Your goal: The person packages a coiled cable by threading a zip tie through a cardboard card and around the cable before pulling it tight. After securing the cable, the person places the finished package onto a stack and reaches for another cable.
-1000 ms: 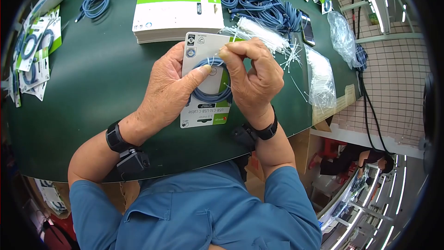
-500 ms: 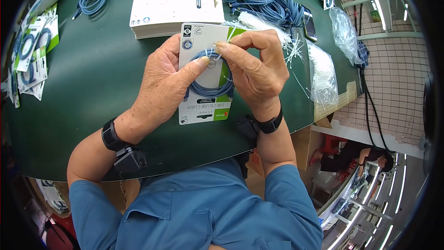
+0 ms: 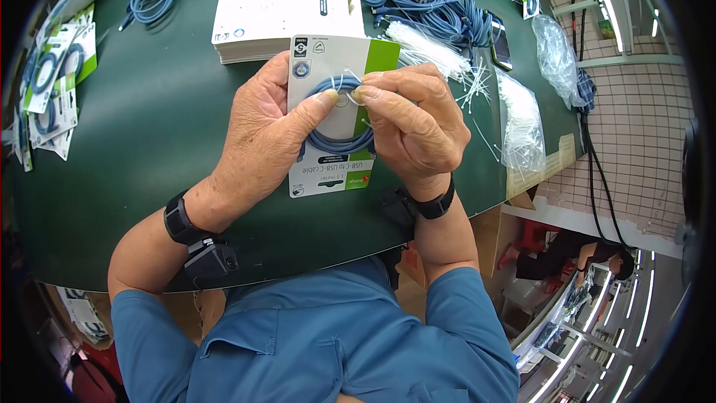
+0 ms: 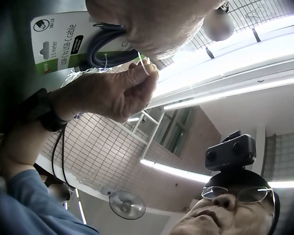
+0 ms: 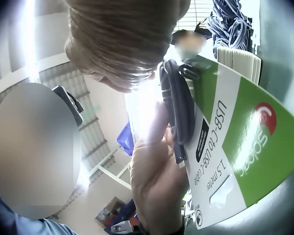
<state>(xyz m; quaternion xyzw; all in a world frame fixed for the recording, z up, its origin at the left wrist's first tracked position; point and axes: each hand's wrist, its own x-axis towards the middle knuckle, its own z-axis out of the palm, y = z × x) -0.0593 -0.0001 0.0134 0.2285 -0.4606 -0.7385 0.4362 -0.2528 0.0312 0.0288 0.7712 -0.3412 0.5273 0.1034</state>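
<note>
My left hand (image 3: 257,130) holds a white and green cable card (image 3: 309,86) upside down over the table, thumb pressing on a coiled blue USB-C cable (image 3: 339,143) that lies against the card. A thin white cable tie (image 4: 143,63) loops around the coil near the thumb tip. With thumb and index finger, my right hand (image 3: 421,119) pinches the tie beside the left thumb. In the right wrist view the card's printed face (image 5: 240,142) and the coil show side-on. The left fingers behind the card are hidden.
A stack of cards (image 3: 287,19) stands beyond the hands. Behind it lies a heap of blue cables (image 3: 425,7), with loose white ties (image 3: 425,48) and a phone (image 3: 501,45) nearby. Packed cards (image 3: 56,97) lie at left; a bag of ties (image 3: 522,123) lies at right.
Both hands and the card have shifted slightly away from the body. The right fingertips rose a little along the card, then came back down toward the coil, still pinching the tie.
</note>
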